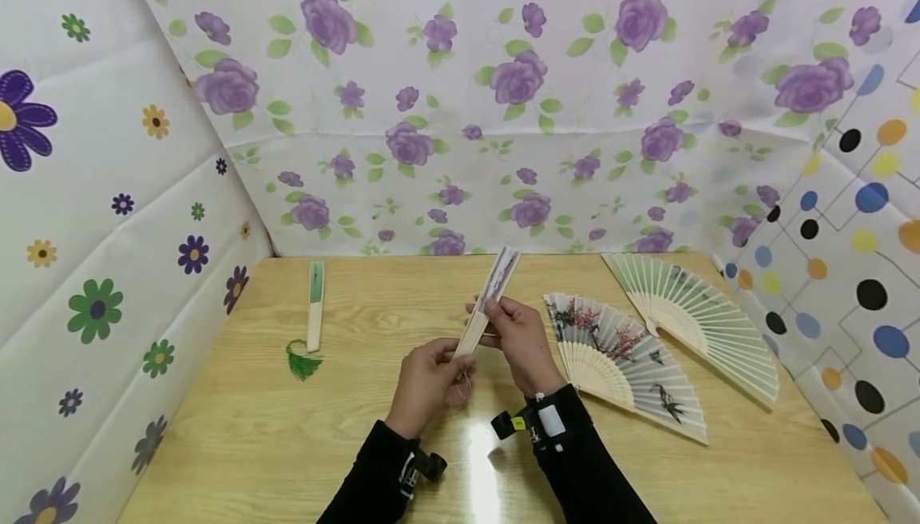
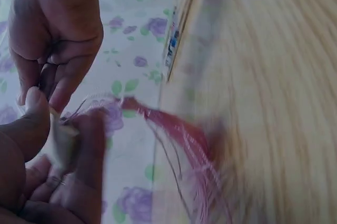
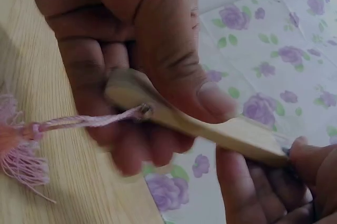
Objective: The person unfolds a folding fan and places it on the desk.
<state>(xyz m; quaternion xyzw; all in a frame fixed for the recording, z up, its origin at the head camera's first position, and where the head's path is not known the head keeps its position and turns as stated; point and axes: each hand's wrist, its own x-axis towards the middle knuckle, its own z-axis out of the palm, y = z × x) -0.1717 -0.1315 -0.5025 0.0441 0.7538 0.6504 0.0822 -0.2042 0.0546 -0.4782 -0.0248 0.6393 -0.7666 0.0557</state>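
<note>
Between both hands a folded fan (image 1: 501,275) is held tilted over the table, its pale wooden ribs low and its grey printed leaf pointing up and away. My left hand (image 1: 427,384) grips the wooden pivot end, thumb on top. Higher up, near where ribs meet leaf, my right hand (image 1: 523,339) pinches the fan between thumb and fingers. From a small hole at the pivot end, a cord leads to a pink tassel (image 3: 21,148), which hangs loose beside the left hand. In the left wrist view the tassel (image 2: 189,140) is blurred.
Right of the hands lies an open fan (image 1: 625,352) with pink blossoms and birds. Behind it, another open fan (image 1: 707,320) is pale green. A closed green fan (image 1: 315,308) with a green tassel (image 1: 304,363) lies at left. Patterned cloth (image 1: 460,109) hangs around the table.
</note>
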